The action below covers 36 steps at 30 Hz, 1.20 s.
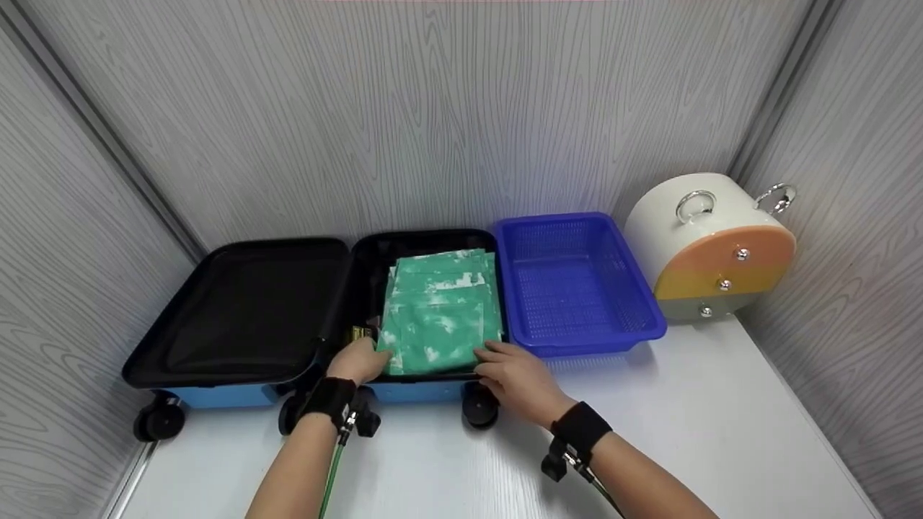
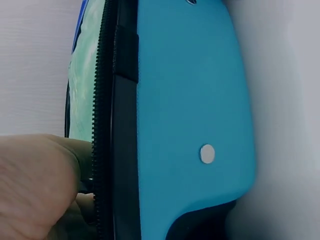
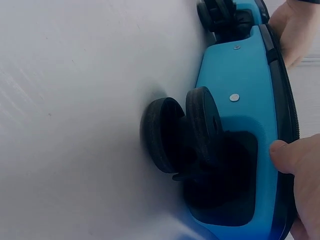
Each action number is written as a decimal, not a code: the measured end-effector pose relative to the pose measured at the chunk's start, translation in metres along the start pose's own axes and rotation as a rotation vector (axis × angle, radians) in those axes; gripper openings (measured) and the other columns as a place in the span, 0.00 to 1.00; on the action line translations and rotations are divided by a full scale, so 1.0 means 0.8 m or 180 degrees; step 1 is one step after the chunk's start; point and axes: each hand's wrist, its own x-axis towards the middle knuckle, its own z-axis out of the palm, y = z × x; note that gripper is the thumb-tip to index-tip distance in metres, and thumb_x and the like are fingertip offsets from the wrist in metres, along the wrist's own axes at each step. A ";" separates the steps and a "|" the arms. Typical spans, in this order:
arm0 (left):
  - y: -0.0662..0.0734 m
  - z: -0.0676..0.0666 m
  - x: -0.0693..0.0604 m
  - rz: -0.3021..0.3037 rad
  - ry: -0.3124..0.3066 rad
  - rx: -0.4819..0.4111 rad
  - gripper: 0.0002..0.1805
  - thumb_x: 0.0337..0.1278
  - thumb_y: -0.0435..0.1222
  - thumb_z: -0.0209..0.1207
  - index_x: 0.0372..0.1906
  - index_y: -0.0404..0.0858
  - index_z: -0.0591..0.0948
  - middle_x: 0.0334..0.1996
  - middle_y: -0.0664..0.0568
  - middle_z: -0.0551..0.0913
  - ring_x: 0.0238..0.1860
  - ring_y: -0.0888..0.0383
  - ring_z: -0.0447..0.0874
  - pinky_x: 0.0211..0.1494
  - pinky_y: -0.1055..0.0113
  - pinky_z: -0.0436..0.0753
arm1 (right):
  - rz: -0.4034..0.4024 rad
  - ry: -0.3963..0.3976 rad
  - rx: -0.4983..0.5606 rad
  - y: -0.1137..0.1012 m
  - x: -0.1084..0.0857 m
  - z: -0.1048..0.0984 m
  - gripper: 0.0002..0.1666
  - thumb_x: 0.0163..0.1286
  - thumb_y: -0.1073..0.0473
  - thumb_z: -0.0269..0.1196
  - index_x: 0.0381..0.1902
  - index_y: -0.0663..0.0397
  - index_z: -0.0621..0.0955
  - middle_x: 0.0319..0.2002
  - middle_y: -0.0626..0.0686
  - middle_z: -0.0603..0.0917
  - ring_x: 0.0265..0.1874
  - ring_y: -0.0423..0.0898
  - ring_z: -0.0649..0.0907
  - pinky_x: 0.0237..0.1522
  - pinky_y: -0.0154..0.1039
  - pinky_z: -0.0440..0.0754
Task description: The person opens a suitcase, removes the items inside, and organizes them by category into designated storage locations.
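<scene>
A green and white patterned folded cloth [image 1: 440, 310] lies in the right half of an open blue suitcase [image 1: 418, 391] with a black lining. My left hand [image 1: 358, 360] touches the cloth's near left corner; in the left wrist view the fingers of that hand [image 2: 37, 180] reach behind the zippered rim [image 2: 102, 125], partly hidden. At the near right corner, my right hand [image 1: 518, 378] has its fingers on the cloth. The right wrist view shows the right hand's [image 3: 307, 170] thumb against the outside of the rim, its other fingers mostly out of sight.
The suitcase's other half [image 1: 252, 310] lies open on the left with a bare black inside. Small items [image 1: 360, 332] show beside the cloth. A blue basket [image 1: 577, 288] with nothing in it stands to the right, beside a rounded white cabinet [image 1: 667, 223] with coloured drawers. Black wheels [image 1: 479, 407] face me.
</scene>
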 end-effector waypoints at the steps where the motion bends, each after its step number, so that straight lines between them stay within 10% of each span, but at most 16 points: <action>1: -0.001 0.000 0.001 -0.0002 0.0014 -0.0050 0.24 0.78 0.44 0.51 0.59 0.25 0.75 0.33 0.43 0.73 0.33 0.49 0.73 0.42 0.55 0.72 | 0.0015 0.0002 0.0005 -0.001 0.001 0.000 0.08 0.70 0.61 0.69 0.46 0.51 0.90 0.61 0.57 0.83 0.65 0.58 0.78 0.68 0.52 0.73; 6: -0.004 0.001 0.006 0.0052 0.0029 -0.0348 0.29 0.79 0.40 0.48 0.72 0.24 0.65 0.57 0.35 0.75 0.47 0.45 0.75 0.50 0.53 0.73 | 0.0194 -0.0124 0.0122 -0.005 0.004 -0.003 0.09 0.71 0.59 0.68 0.46 0.53 0.90 0.61 0.57 0.83 0.66 0.58 0.76 0.69 0.52 0.71; 16: -0.003 -0.002 0.008 0.0010 0.0125 -0.1004 0.26 0.79 0.38 0.44 0.72 0.27 0.66 0.49 0.39 0.72 0.38 0.49 0.71 0.43 0.59 0.71 | 0.0684 -0.0291 0.0485 -0.007 0.015 -0.009 0.16 0.79 0.54 0.59 0.54 0.52 0.88 0.61 0.52 0.84 0.68 0.53 0.76 0.70 0.50 0.70; 25: -0.003 -0.012 0.010 -0.0269 0.0116 -0.2310 0.33 0.72 0.32 0.54 0.77 0.29 0.60 0.75 0.34 0.60 0.69 0.40 0.65 0.69 0.50 0.70 | 0.0839 -0.0020 0.0763 -0.009 0.021 -0.014 0.13 0.76 0.62 0.61 0.52 0.54 0.89 0.56 0.53 0.87 0.64 0.54 0.79 0.67 0.51 0.74; 32: -0.002 -0.018 0.012 -0.0536 -0.0115 -0.3595 0.23 0.69 0.30 0.59 0.66 0.27 0.73 0.62 0.42 0.69 0.55 0.50 0.74 0.57 0.62 0.77 | 0.0970 0.0011 0.0887 -0.010 0.023 -0.013 0.14 0.77 0.62 0.60 0.53 0.52 0.89 0.55 0.52 0.87 0.64 0.53 0.79 0.67 0.49 0.73; 36: 0.002 -0.013 0.014 -0.0575 -0.0169 -0.3358 0.22 0.68 0.33 0.62 0.62 0.28 0.75 0.57 0.42 0.73 0.52 0.49 0.77 0.56 0.60 0.79 | 0.1016 0.0012 0.0892 -0.011 0.023 -0.013 0.14 0.77 0.62 0.60 0.53 0.52 0.89 0.55 0.51 0.87 0.63 0.52 0.79 0.67 0.49 0.74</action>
